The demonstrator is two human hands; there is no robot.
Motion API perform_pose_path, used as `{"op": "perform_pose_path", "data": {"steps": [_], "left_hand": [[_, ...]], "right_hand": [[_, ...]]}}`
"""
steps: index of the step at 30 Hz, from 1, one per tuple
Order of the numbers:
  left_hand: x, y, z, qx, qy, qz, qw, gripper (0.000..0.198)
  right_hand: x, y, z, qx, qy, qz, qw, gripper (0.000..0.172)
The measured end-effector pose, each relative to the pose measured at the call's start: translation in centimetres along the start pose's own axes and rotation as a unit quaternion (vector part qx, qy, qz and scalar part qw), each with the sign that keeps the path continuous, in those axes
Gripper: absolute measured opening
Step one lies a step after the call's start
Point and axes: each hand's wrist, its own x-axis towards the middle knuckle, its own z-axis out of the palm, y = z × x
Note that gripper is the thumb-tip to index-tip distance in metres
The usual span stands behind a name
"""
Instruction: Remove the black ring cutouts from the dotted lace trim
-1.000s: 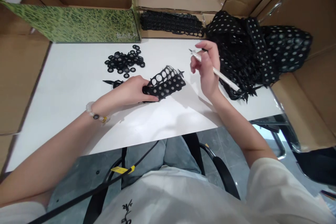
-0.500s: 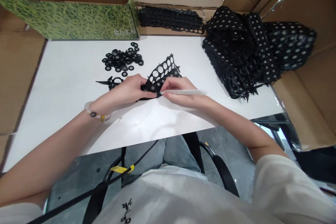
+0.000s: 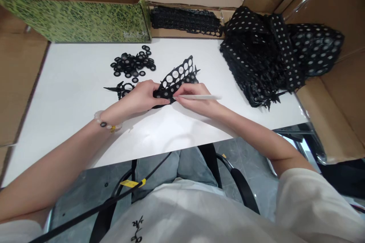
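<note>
Near the middle of the white table, a black rubber sheet (image 3: 178, 77) with rows of round holes and grey-centred rings lies partly folded up. My left hand (image 3: 144, 97) is closed on its left part, thumb pressing along the near edge. My right hand (image 3: 194, 97) pinches a slim white pen-like tool (image 3: 199, 97), its tip at the sheet beside my left thumb. Whether the tip touches a ring cannot be made out. Beyond my left hand lies a pile of loose black rings (image 3: 132, 62). A ragged end of black rubber (image 3: 116, 89) sticks out left of that hand.
A green patterned box (image 3: 91, 22) stands at the back left. Punched black strips (image 3: 185, 21) lie behind the table (image 3: 76, 64). A big heap of dotted black sheets (image 3: 262, 57) fills the right side. Cardboard walls (image 3: 327, 19) enclose the back and right.
The raised, holed part of the sheet has swung slightly up and right. My right hand and the white tool have shifted a little up and left. My left hand has barely moved.
</note>
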Motion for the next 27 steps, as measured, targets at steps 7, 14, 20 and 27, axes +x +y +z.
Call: {"op": "perform_pose_path", "data": {"steps": [7,14,20,27], "left_hand": [[0.3,0.0,0.3,0.004,0.018,0.021,1.0,0.039],[0.2,0.2,-1.4,0.001,-0.059,0.004,0.998,0.038],[0.2,0.0,-2.7,0.038,-0.066,-0.051,0.996,0.028],[-0.3,1.6,-1.1,0.016,0.006,-0.079,0.997,0.03]], "right_hand": [[0.3,0.3,1.2,-0.045,0.047,0.01,0.998,0.011],[0.3,0.1,0.6,0.027,0.023,0.008,0.999,0.013],[0.3,0.2,-0.3,0.101,0.053,0.029,0.993,0.017],[0.7,0.9,0.2,0.074,0.046,0.024,0.996,0.015]]}}
